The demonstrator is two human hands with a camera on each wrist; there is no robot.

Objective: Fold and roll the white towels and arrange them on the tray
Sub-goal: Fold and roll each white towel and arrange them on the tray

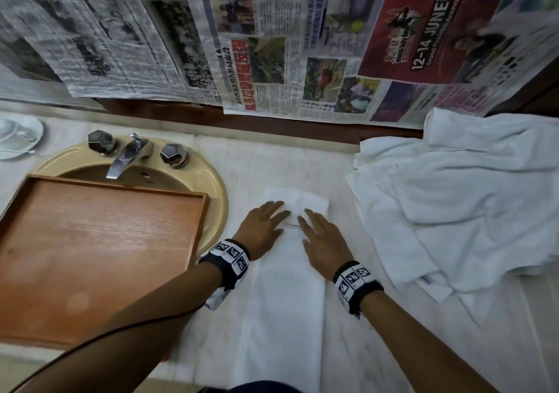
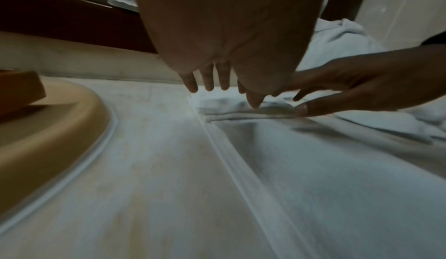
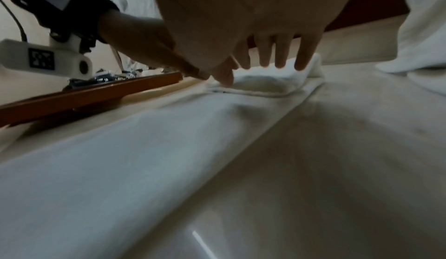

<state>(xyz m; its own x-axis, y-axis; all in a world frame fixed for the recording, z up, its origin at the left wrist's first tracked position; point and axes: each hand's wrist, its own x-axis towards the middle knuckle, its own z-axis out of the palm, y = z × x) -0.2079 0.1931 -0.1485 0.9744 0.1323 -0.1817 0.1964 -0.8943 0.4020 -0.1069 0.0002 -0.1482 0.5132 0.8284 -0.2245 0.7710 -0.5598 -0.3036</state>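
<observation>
We lay both hands flat on a long, narrow folded white towel (image 1: 287, 286) that runs away from us down the pale countertop (image 1: 393, 347). Our left hand (image 1: 262, 229) and right hand (image 1: 323, 243) rest side by side near its far end, where a short flap of the strip is folded back on top. Our fingers (image 2: 193, 83) are straight and slightly spread, pressing on that flap rather than curling round it; the right wrist view shows the other hand's fingers (image 3: 306, 57) equally straight and apart.

The wooden tray (image 1: 99, 241) sits to our left, partly over the beige sink (image 1: 211, 187), with nothing lying in it. A loose heap of white towels (image 1: 472, 199) lies to the right, close beside the strip but not touching it.

Newspaper sheets (image 1: 266, 44) hang along the wall behind. On a red advertisement (image 1: 423, 29) we read "12–14 JUNE" and "Grand"; the rest of that line is blurred. The other pages carry Chinese headlines too small to make out. A white cup on a saucer (image 1: 18, 138) stands at the far left.
</observation>
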